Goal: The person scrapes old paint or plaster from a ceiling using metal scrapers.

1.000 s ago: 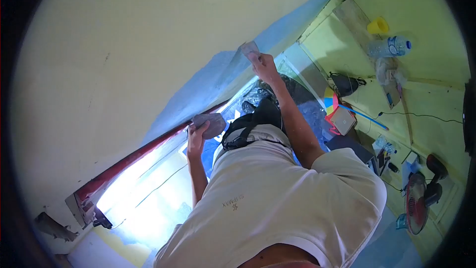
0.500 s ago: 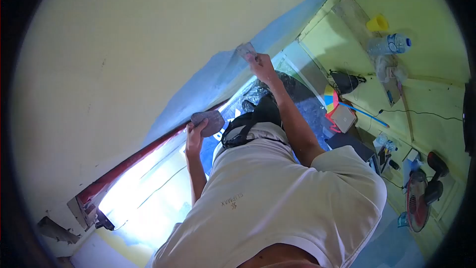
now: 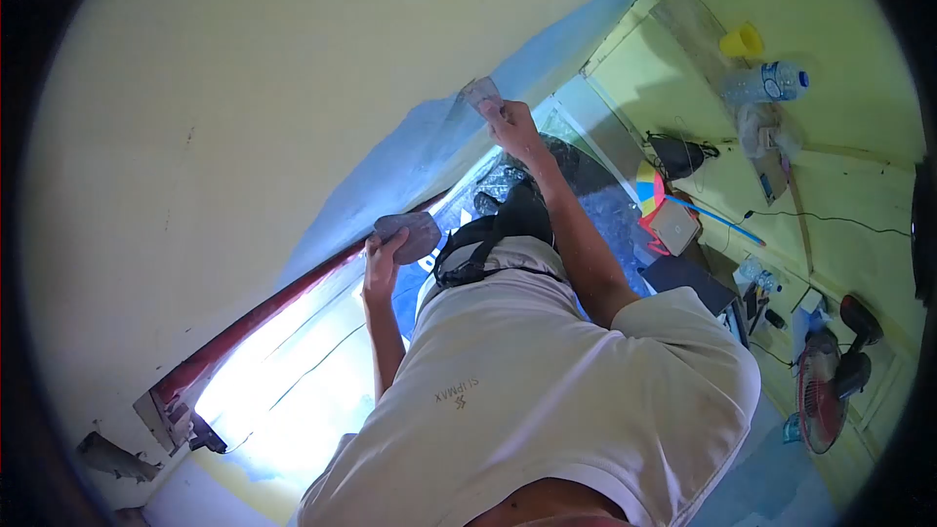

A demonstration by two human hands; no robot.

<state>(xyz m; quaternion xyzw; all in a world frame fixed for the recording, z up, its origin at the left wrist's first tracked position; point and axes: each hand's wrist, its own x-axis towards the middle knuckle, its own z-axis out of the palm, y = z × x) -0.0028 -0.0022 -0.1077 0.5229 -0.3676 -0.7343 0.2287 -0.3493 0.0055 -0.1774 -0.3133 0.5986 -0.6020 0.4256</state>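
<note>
My right hand (image 3: 514, 129) reaches up and grips a small flat scraper (image 3: 478, 94), whose blade lies against the blue patch (image 3: 410, 171) on the cream wall. My left hand (image 3: 383, 262) is held lower, near the red window frame (image 3: 256, 316), and holds a flat grey pad loaded with grey filler (image 3: 410, 234). My white shirt and a black strap bag (image 3: 488, 234) fill the lower middle of the view.
A bright window opening (image 3: 283, 381) lies below the red frame. On the yellow floor at right are a water bottle (image 3: 766, 83), a yellow cup (image 3: 742, 42), a black bag (image 3: 678, 158), a red fan (image 3: 828, 381), cables and small tools.
My right hand and the scraper have slid a little to the left and up along the blue patch. My left hand with the grey pad has barely shifted.
</note>
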